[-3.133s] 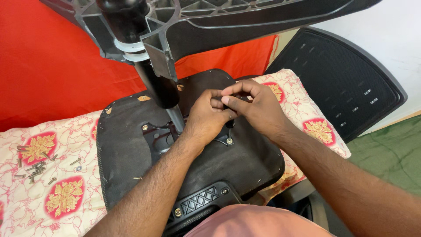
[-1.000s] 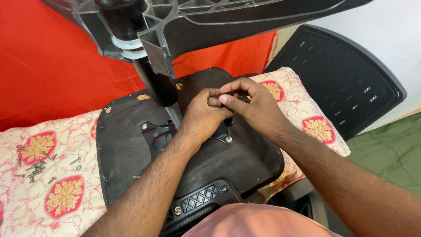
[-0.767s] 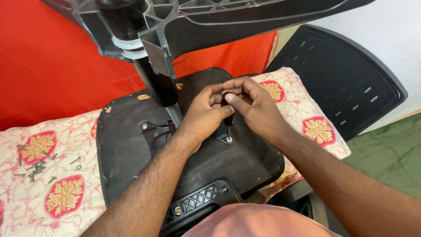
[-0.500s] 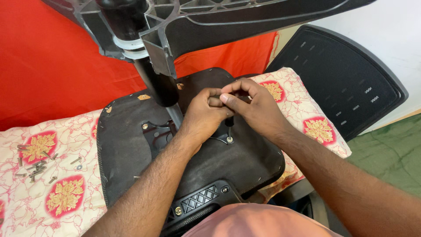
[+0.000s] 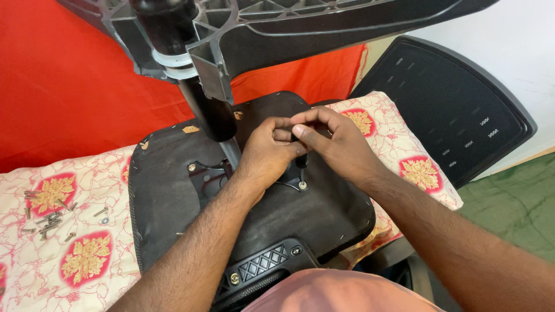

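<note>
Pinching a small dark tool together, your left hand (image 5: 267,156) and right hand (image 5: 338,147) sit as before on the upturned seat (image 5: 173,202), over the plate's bolt (image 5: 302,185); only fingers shifted, so turning continues; screws (image 5: 49,216) lie left.

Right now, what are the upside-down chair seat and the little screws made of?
Chair seat underside: looks like black fabric over a hard board, matte, with staples along its edge. Loose screws: likely metal, grey and slightly shiny. Both hands work at its middle.
</note>
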